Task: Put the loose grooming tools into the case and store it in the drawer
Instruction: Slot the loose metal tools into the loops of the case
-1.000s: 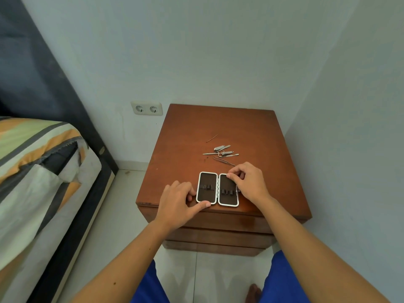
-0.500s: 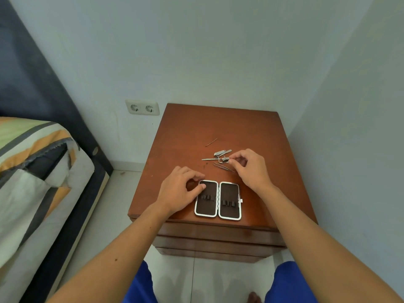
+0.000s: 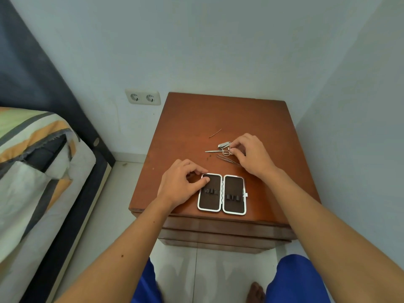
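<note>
The grooming case (image 3: 234,186) lies open and flat near the front edge of the brown nightstand (image 3: 218,114), showing two dark halves with white rims and elastic loops. My left hand (image 3: 181,182) pinches its upper left corner between thumb and index finger. Behind the case lie the loose metal tools: a nail clipper (image 3: 223,145), small scissors (image 3: 215,151), tweezers (image 3: 227,160) and a thin pin (image 3: 215,133) farther back. My right hand (image 3: 251,156) hovers over them, its fingertips closed on the scissors' ring handles beside the clipper. Other tools under that hand are hidden.
The nightstand's drawer fronts (image 3: 218,228) below the top are closed. A bed with striped bedding (image 3: 32,171) stands to the left, and a double wall socket (image 3: 143,97) is behind. A wall runs close along the right. My knees in blue shorts (image 3: 295,278) are below.
My right hand left the case's right half and moved back to the loose tools, closing its fingertips on the scissors. My left hand shifted to the case's upper left corner.
</note>
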### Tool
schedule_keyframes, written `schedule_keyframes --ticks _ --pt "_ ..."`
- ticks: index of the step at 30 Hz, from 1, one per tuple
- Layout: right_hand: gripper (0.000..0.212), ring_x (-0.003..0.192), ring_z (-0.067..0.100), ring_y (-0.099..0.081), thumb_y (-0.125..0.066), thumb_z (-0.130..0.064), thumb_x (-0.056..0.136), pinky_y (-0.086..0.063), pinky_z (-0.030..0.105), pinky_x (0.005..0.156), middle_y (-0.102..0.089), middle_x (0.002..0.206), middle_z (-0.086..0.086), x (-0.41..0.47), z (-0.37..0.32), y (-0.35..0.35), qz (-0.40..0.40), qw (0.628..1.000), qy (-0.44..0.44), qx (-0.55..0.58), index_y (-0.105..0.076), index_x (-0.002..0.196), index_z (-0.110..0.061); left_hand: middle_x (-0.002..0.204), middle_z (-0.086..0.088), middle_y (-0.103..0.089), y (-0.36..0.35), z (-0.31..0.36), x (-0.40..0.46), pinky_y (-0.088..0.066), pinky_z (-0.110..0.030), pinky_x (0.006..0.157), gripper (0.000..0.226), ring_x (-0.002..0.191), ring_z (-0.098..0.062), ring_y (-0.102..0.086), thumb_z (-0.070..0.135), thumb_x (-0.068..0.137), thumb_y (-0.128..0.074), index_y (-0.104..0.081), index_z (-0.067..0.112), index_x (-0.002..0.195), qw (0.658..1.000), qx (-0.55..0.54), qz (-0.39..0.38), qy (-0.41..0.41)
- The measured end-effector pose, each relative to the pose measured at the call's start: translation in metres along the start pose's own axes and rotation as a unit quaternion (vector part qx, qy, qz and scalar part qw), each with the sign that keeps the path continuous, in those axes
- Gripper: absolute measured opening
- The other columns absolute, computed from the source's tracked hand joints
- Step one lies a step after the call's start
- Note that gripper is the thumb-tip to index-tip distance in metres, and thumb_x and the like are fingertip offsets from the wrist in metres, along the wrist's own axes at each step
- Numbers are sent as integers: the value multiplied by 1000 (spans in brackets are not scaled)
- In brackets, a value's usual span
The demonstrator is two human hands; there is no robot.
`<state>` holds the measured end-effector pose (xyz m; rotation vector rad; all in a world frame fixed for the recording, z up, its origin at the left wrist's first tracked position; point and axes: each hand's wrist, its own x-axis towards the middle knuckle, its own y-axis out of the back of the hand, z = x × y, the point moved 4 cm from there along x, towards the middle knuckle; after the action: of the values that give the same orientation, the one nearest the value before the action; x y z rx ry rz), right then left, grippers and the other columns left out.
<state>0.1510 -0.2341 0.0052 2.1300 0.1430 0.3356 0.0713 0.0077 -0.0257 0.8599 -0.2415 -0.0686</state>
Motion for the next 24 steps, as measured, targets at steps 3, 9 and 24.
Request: schedule_keyframes --ticks 3,9,24 --pt "5 83 3 -60 -71 -24 99 -50 26 79 -70 94 -9 -10 -5 11 44 995 -34 86 -73 102 -22 99 26 -66 0 -1 1 -38 -15 75 19 100 0 -53 55 89 -77 -78 46 105 1000 -4 -1 6" --pt "16 69 17 -68 -75 -17 96 -56 29 71 -75 88 6 -43 -16 13 19 966 -67 248 -75 111 -24 99 26 -67 1 0 -1 -37 -15 74 18 100 2 -53 55 89 -78 -78 45 104 1000 -8 -2 11" --pt "22 62 8 -47 -86 -22 85 -45 24 62 -75 86 -10 -89 -11 -15 -79 964 -80 240 -78 101 -34 102 26 -67 1 3 -2 -40 -18 77 20 101 -1 -53 55 89 -78 -79 43 105 1000 -1 0 18"
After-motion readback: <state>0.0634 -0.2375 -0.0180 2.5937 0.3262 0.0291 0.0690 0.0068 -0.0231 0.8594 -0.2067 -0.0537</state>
